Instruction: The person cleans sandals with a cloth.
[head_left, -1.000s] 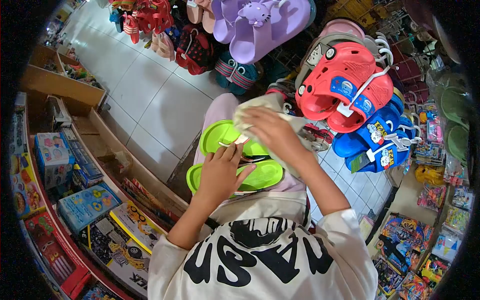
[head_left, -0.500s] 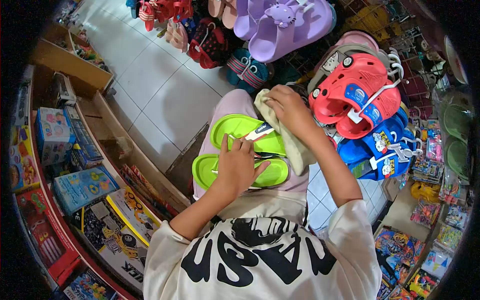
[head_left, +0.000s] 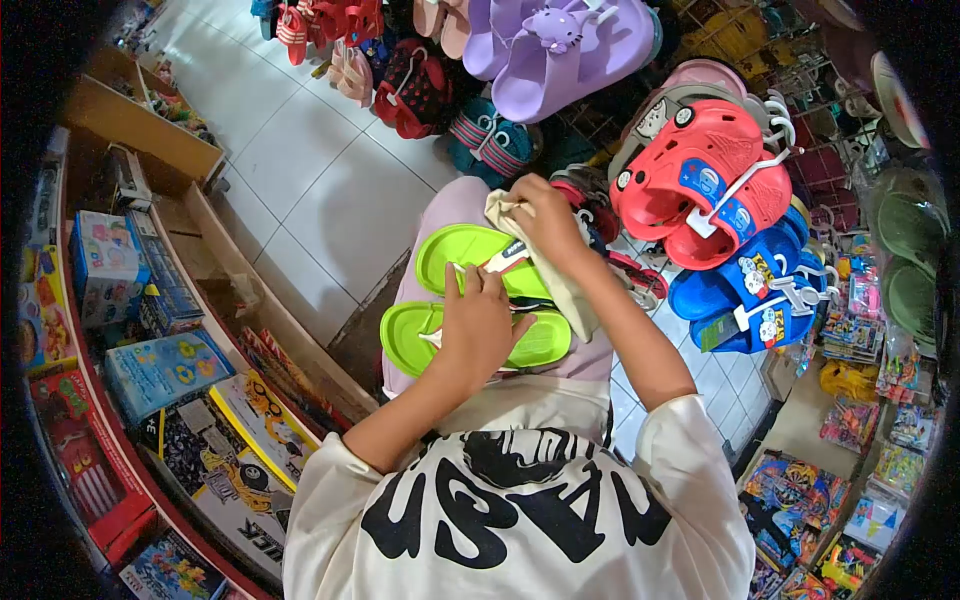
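Note:
A pair of lime-green flip-flops [head_left: 402, 335] lies side by side across my lap, with a white-and-dark label on the strap of the farther one. My left hand [head_left: 477, 325] rests over the straps and holds the pair down, thumb apart on the nearer one. Closed fingers of my right hand [head_left: 545, 222] grip a cream cloth [head_left: 563, 292] by its upper end. The cloth drapes over the right end of the farther flip-flop and hides part of its strap and label.
Red clogs [head_left: 690, 180], blue sandals [head_left: 750, 295] and purple sandals [head_left: 545, 80] hang close by on the rack side. Left of my legs stands a shelf edge [head_left: 275, 310] with boxed toys [head_left: 165, 372]. Packaged toys [head_left: 800, 500] fill the right side. Tiled floor [head_left: 335, 190] shows ahead.
My right hand has moved left with the cloth, which now covers more of the farther flip-flop's right end and its label. My left hand keeps its hold on the pair.

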